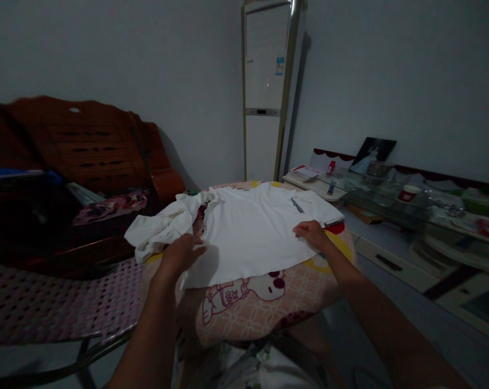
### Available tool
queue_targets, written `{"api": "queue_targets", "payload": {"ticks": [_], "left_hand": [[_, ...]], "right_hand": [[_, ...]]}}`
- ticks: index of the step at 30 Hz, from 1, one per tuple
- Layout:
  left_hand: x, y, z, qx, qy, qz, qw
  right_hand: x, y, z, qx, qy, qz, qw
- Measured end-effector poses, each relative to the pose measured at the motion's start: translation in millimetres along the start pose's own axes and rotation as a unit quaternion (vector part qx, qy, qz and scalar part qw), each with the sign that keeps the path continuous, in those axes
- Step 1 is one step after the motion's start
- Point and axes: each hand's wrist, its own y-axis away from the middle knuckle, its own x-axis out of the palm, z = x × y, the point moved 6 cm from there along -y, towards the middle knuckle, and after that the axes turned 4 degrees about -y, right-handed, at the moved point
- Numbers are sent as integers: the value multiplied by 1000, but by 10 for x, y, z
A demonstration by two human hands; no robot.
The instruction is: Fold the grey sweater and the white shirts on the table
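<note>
A white shirt lies spread flat over a patterned cloth on a round table. My left hand is at the shirt's left edge, its fingers loosely bent and apart. At the right edge, my right hand has its fingers pinched together on the shirt's fabric. A bunched white garment lies left of the shirt and hangs over the table's side. Beyond my right hand is a folded white garment, with a small dark strip near it.
The tablecloth has a cartoon print. A woven pink lounger and a carved wooden sofa stand at left. A tall air conditioner is in the corner. At right, a cluttered glass-topped cabinet carries a paper cup.
</note>
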Motion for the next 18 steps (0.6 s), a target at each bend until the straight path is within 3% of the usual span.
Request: {"api": "queue_targets", "payload": {"ticks": [1, 2, 4, 6, 8, 12, 15, 18], "left_hand": [[-26, -49, -153, 27, 9, -39, 999], [10, -104, -341, 73, 26, -41, 996], [183, -226, -719, 145, 61, 2, 988], [423, -345, -1081, 206, 81, 61, 973], [660, -456, -1373, 239, 80, 94, 963], [1073, -566, -1736, 298, 31, 121, 947], [1244, -529, -1816, 348, -14, 95, 932], [1290, -458, -1800, 376, -40, 55, 924]], "right_hand": [[-157, -12, -75, 20, 33, -85, 996], [-304, -1, -159, 48, 68, -163, 983], [-541, 75, -341, 115, 127, -282, 944], [-674, 156, -510, 161, 160, -341, 912], [-695, 181, -672, 187, 170, -330, 909], [-546, 87, -926, 210, 145, -210, 944], [-489, -24, -960, 189, 145, -179, 955], [-492, -135, -899, 171, 144, -172, 959]]}}
